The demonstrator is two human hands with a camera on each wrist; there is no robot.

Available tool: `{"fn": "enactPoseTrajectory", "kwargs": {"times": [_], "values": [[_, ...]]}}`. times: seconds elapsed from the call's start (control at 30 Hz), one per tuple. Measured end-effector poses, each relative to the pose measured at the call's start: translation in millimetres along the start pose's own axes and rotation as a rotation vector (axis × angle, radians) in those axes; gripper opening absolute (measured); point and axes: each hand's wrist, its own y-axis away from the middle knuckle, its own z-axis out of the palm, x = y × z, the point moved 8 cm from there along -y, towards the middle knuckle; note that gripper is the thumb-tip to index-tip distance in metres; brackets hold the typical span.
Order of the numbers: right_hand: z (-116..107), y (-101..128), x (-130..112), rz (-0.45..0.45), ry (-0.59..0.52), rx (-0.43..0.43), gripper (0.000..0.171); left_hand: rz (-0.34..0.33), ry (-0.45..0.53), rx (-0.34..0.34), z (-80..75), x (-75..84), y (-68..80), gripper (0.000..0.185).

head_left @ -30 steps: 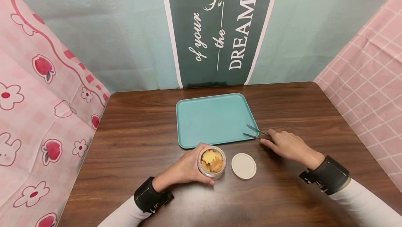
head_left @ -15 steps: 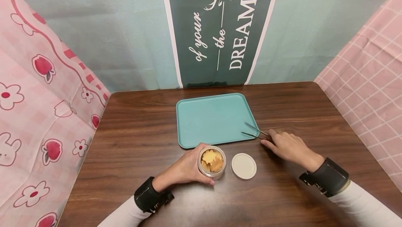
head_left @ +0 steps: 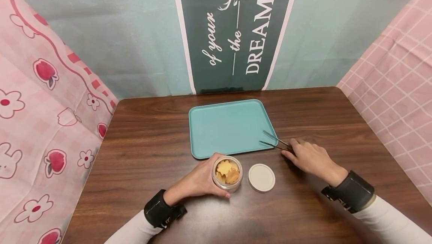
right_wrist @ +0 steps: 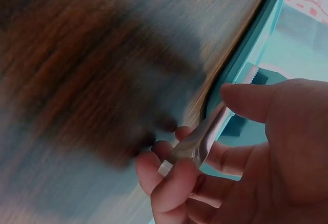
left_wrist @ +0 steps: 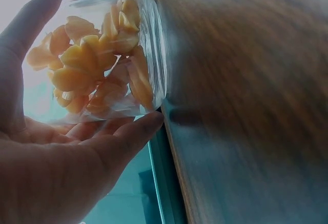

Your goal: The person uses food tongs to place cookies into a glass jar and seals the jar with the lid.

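Observation:
My left hand (head_left: 206, 179) grips a clear jar (head_left: 227, 187) from its left side, thumb on the near side. Several yellow-orange flower-shaped pieces (left_wrist: 84, 62) fill the jar, whose top is uncovered. In my right hand (head_left: 312, 159) is a pair of metal tongs (right_wrist: 197, 142), pinched between thumb and fingers. The arms of the tongs stand apart, and their toothed tips lie over the right front corner of the teal tray (head_left: 222, 127); I cannot tell whether they touch it. Right of the jar lies a round white lid (head_left: 261, 177), apart from both hands.
A dark wooden table (head_left: 152, 135) carries everything. Behind it hangs a pale teal cloth (head_left: 145, 41) with a dark printed band. Pink patterned cloth (head_left: 50, 116) closes the left side, and pink checked cloth (head_left: 398, 79) the right.
The tips of the tongs have shifted slightly leftward over the tray, and the right hand has turned a little. The left hand and jar hold their place.

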Motion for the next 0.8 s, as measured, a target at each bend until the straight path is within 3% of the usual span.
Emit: {"fn": "enactPoseTrajectory", "kwargs": {"times": [0.8], "values": [[-2.2,10.1,-0.7,0.037,0.027,0.070,0.046,-0.014,0.010,-0.002,0.9,-1.3,0.1,0.097]]}}
